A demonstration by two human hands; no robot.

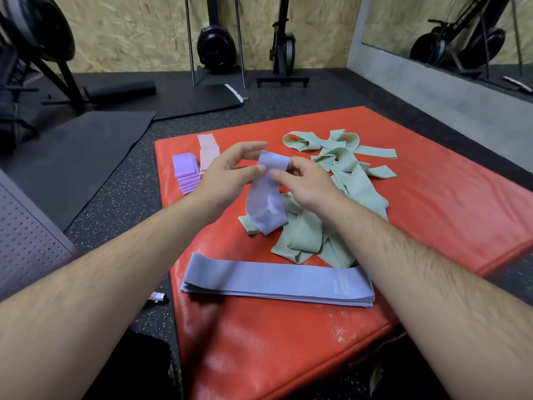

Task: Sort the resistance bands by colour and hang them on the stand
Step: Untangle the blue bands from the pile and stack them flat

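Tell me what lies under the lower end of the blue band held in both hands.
The blue band rests its lower end on the loose green bands, which lie on the red mat. One green end shows at its left; the rest beneath is covered.

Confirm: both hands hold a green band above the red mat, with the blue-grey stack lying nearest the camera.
Wrong colour: the head view shows the left hand and right hand holding a blue-grey band, not green, above the red mat, with the blue-grey stack nearest the camera.
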